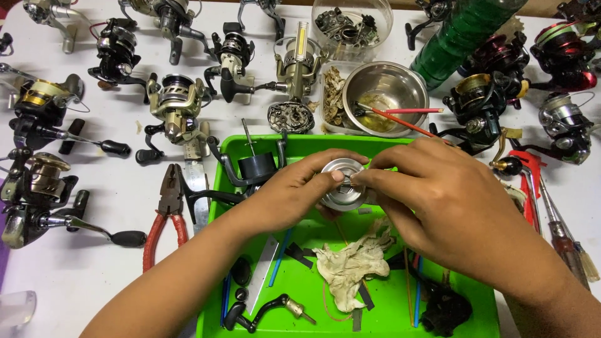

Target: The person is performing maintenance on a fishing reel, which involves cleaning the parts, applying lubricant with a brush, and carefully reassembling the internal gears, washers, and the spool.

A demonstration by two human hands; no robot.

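My left hand [294,188] and my right hand [432,194] meet over a green tray [250,143], and together they grip a silver metal fishing-reel spool [341,181]. The left thumb and fingers press its near face; the right fingertips pinch at its rim. A black reel body [256,169] lies in the tray just left of the spool. Below the hands lie a crumpled beige rag [350,266], a black crank handle [260,310] and a black greasy part [447,310].
Several spinning reels [178,103] cover the white table around the tray. Red-handled pliers [166,216] lie left of the tray. A steel bowl [385,94] with a red-handled tool, a clear tub of parts [350,25] and a green bottle [463,34] stand behind. Screwdrivers [563,231] lie at right.
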